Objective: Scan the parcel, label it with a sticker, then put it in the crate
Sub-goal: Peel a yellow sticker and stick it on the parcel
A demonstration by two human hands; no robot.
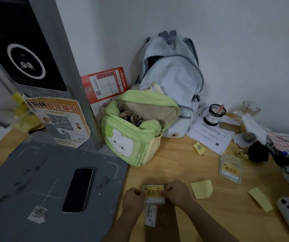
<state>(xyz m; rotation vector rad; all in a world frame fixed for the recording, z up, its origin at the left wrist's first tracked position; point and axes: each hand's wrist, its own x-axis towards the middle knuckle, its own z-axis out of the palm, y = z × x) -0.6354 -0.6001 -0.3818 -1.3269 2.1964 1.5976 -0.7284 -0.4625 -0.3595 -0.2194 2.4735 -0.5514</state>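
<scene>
While the grey scanner platform (40, 173) sits left on the wooden tabletop (175, 163), my left hand (133, 198) and right hand (178, 191) pinch the yellow-and-white rectangular sticker (153, 194) by its side edges, above a small brown parcel (157, 219).

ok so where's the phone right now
In the head view the phone lies face up on the grey scanner platform at lower left, left of both hands holding the yellow sticker.
</scene>
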